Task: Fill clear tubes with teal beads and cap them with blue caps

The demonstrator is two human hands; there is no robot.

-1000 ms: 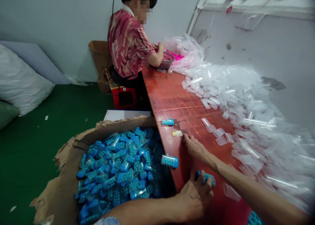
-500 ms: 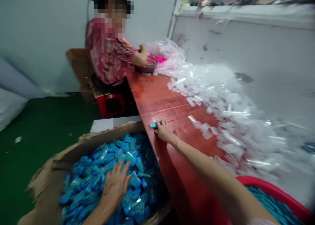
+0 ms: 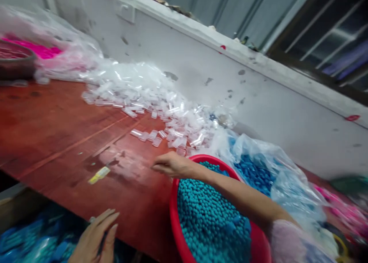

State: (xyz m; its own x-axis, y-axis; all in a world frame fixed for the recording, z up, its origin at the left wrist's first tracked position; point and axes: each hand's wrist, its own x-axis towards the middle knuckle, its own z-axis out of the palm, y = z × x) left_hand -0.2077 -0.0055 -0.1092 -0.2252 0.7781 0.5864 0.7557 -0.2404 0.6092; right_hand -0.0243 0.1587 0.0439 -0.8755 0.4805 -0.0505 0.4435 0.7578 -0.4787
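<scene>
My left hand (image 3: 94, 238) is at the table's near edge, beside the box of blue pieces (image 3: 31, 236). Its fingers are stretched out, with the thumb apart, and nothing shows in it. My right hand (image 3: 169, 165) hovers over the table by the rim of a red basin (image 3: 174, 213), its fingers pressed together. Whether it pinches anything is hidden. Teal bead-like pieces (image 3: 209, 213) fill much of the basin, under my right forearm. A small yellow and clear piece (image 3: 99, 175), blurred, lies on the red table (image 3: 138, 205) between my hands.
Clear plastic pieces (image 3: 149, 86) are heaped along the wall, with a few loose ones in front. A bag of blue pieces (image 3: 255, 173) stands behind the basin. At the far left are a dark bowl (image 3: 17, 65) and pink pieces (image 3: 43, 50) in clear plastic.
The view has swung right, leaving the co-worker out of sight. My right hand has left the blue piece and moved to the basin. My left hand has moved off the pile towards the table edge.
</scene>
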